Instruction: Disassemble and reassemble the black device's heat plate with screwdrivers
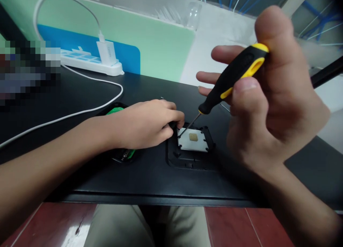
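My right hand (278, 86) grips a black and yellow screwdriver (230, 75), with a forefinger over the handle's end and the thumb along its side. The shaft slants down to the left, and its tip meets a corner of a pale metal plate (184, 143). This plate, with a tan square pad (193, 137) on it, sits in a black plastic housing (190, 165) lying on the table. My left hand (150, 123) is closed at the housing's upper left edge, thumb and fingers pinched there. Under my left wrist, partly hidden, lies a black piece with a green circuit board (115, 110).
A white power strip (88, 63) with a white charger (106, 53) stands at the back left of the black table (150, 181). A white cable (88, 111) runs across the left side. A clear plastic bottle (193, 15) is at the back.
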`<state>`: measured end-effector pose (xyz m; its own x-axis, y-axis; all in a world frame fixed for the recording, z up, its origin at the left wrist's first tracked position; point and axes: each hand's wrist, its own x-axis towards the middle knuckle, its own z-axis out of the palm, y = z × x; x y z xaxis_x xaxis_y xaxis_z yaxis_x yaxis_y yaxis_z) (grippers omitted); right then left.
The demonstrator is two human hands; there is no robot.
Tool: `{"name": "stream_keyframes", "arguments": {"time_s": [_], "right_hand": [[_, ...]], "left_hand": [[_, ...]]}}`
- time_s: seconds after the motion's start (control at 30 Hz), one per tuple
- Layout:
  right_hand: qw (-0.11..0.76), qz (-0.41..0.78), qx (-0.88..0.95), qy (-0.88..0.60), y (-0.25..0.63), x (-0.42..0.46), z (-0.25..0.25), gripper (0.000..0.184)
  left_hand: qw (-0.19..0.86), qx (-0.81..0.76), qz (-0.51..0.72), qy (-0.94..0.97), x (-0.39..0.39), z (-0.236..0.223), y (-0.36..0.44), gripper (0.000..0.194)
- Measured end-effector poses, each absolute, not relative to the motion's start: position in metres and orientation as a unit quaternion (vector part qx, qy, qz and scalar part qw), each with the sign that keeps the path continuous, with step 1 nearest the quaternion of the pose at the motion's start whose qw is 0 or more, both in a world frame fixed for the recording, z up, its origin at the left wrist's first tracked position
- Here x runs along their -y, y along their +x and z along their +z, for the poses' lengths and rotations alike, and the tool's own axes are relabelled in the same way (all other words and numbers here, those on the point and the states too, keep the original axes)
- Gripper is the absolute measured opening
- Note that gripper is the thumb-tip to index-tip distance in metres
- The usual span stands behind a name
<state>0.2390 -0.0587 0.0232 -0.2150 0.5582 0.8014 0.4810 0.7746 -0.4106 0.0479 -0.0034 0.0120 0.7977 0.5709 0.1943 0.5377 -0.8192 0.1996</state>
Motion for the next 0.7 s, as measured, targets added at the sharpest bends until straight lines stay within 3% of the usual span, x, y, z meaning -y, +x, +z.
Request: {"name": "stream_keyframes", "arguments": {"time_s": [0.13,0.37,0.5,0.57,0.7], "right_hand": [[0.565,0.021,0.725,-0.394,0.232,0.057,0.027,0.045],[0.598,-0.018,0.764,-0.242,0.245,0.04,0.023,0.051],[0.562,-0.001,0.751,-0.347,0.239,0.048,0.022,0.049],[0.558,0.005,0.786,-0.267,0.237,0.049,0.02,0.062],[0.59,0.062,0.764,-0.252,0.239,0.046,0.017,0.077]], "left_hand": [[0.062,-0.292,0.13,0.945,0.005,0.013,0.048,0.029],[0.079,-0.288,0.107,0.948,0.009,0.012,0.046,0.025],[0.078,-0.291,0.074,0.951,0.013,0.013,0.044,0.045],[0.082,-0.292,0.067,0.95,0.014,0.014,0.043,0.056],[0.094,-0.283,0.071,0.952,0.012,0.012,0.043,0.066]]}}
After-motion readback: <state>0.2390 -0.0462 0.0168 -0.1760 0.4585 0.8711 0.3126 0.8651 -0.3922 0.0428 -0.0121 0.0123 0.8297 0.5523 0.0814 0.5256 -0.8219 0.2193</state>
